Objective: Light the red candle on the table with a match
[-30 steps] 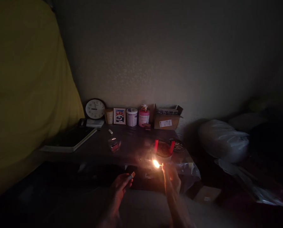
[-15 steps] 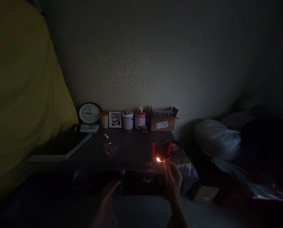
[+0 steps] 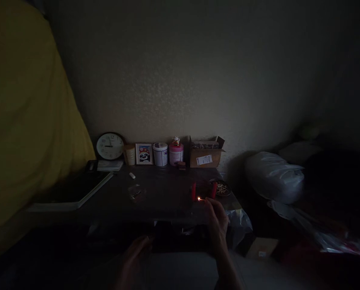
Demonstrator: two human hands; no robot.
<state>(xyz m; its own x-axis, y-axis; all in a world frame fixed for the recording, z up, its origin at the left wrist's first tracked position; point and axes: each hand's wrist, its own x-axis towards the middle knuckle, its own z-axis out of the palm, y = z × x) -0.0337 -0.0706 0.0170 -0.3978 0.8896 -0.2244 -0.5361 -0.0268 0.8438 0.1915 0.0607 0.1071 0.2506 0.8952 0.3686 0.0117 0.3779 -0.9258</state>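
A burning match [image 3: 202,199] is pinched between the fingertips of my right hand [image 3: 218,217], its small flame pointing left. Just beyond the flame stand two upright red candles, a left candle [image 3: 193,191] and a right candle [image 3: 214,189], neither showing a flame. Behind the right candle, a round dish [image 3: 222,188] holds many small pale sticks. Low in front of the table edge hangs my left hand [image 3: 136,250], dark and blurred. Its fingers are too dim to show what, if anything, it holds.
Along the wall stand a clock [image 3: 110,146], a panda picture [image 3: 144,154], a white tub [image 3: 160,155], a pink-lidded tub [image 3: 176,156] and an open cardboard box [image 3: 208,158]. A small clear packet [image 3: 136,193] lies on the dark table [image 3: 164,197]. Plastic bags [image 3: 273,177] are at right.
My right hand has moved slightly up and left with the match, whose flame has shrunk and dimmed. The whole scene is darker. My left hand has dropped a little, and the view has shifted slightly.
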